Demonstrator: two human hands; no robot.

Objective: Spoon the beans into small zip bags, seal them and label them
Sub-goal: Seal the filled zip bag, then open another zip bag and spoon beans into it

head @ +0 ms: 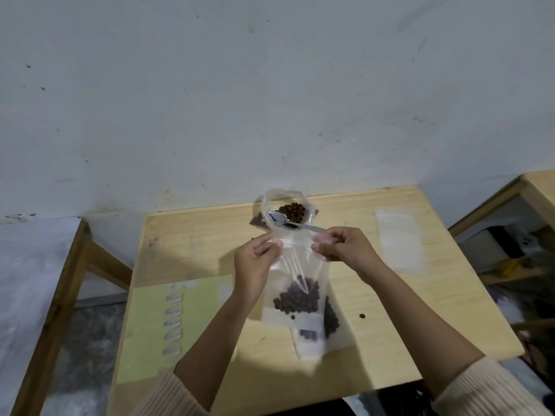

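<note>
I hold a small clear zip bag [295,273] upright above the table, dark beans [298,298] piled in its lower half. My left hand [255,261] pinches the left end of its top strip and my right hand [344,246] pinches the right end. Behind it, an open plastic bag of beans [286,210] stands at the table's far edge with a spoon [282,222] resting in it. Under the held bag lie filled zip bags [329,331] with beans. A yellow-green sheet of white labels [172,324] lies at the front left.
The wooden table [390,310] carries a stack of unfilled zip bags [401,241] at the right and one loose bean [362,316]. Other tables stand at the left [36,280] and right [537,181]. A white wall rises behind.
</note>
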